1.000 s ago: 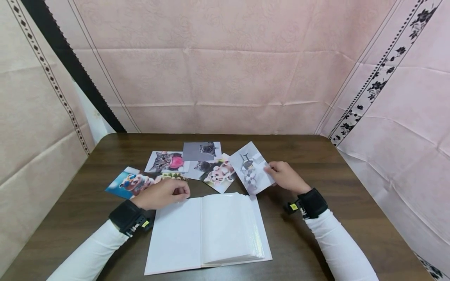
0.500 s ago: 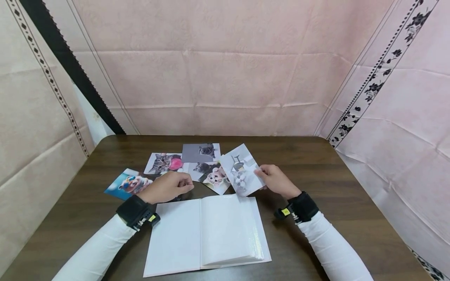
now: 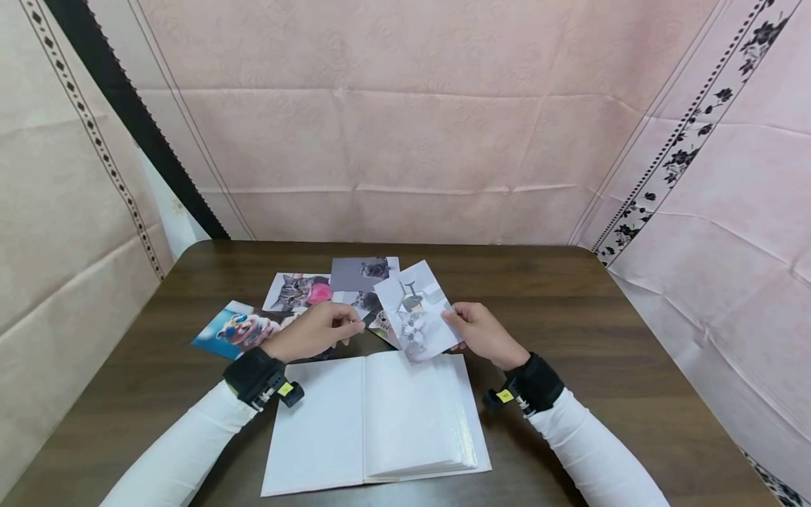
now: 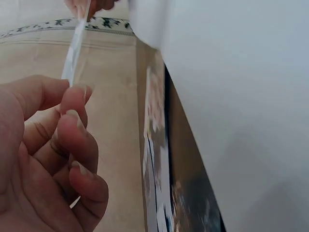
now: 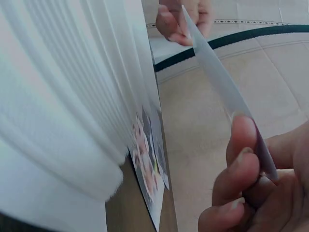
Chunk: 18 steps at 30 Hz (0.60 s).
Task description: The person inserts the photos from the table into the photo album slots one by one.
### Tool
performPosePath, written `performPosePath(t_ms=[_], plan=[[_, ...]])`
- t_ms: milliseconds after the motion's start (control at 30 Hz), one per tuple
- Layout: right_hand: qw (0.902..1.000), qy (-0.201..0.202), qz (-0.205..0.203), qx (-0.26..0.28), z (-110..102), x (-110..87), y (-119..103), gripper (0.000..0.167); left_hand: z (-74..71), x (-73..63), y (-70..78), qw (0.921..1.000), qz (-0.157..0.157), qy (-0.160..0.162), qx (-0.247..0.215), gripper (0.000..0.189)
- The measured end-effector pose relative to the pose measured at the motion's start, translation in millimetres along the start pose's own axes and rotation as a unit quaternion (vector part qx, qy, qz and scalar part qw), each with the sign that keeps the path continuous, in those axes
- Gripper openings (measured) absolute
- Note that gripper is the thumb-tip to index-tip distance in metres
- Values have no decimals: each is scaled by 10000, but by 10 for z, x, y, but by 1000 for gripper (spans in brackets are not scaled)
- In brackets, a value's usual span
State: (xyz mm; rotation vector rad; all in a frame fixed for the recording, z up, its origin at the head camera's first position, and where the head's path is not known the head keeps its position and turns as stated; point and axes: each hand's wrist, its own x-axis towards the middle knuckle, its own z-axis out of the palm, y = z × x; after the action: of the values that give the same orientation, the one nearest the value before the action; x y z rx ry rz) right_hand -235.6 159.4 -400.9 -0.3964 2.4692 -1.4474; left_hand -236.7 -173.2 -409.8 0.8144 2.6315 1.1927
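Observation:
My right hand (image 3: pixel 484 332) pinches the right edge of a pale photo print (image 3: pixel 415 317), thumb on its face, and holds it tilted over the top of an open photo album (image 3: pixel 319 429). From the right wrist view the photo (image 5: pixel 219 77) appears nearly edge-on between thumb and fingers. My left hand (image 3: pixel 310 332) hovers at the album's upper left, fingers loosely curled. Its fingertips stand a little left of the photo in the head view. In the left wrist view, thumb and index finger overlap the photo's near end (image 4: pixel 75 53).
Behind the album lie several animal photos: a grey one (image 3: pixel 355 274), a kitten with something pink (image 3: pixel 294 290) and a blue one (image 3: pixel 231 329), partly overlapping. The brown table (image 3: pixel 538 282) ends at a pink cloth backdrop (image 3: pixel 405 162).
My right hand has carried the photo leftward, now over the pile's right part. My left hand has moved right toward it, its fingers loosening slightly. The album has stayed put.

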Motion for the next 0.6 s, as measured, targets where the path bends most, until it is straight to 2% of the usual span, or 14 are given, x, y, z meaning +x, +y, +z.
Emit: performPosePath(t_ms=[100, 333, 600], plan=[[9999, 4, 10, 144, 39, 3, -1, 33, 43, 65, 67, 9998, 25, -59, -169, 24], [9993, 52, -43, 373, 90, 29, -46, 34, 113, 193, 171, 9980, -266, -192, -533, 29], [9988, 116, -91, 459, 123, 86, -136, 31, 115, 288, 195, 9971, -319, 62, -683, 27]])
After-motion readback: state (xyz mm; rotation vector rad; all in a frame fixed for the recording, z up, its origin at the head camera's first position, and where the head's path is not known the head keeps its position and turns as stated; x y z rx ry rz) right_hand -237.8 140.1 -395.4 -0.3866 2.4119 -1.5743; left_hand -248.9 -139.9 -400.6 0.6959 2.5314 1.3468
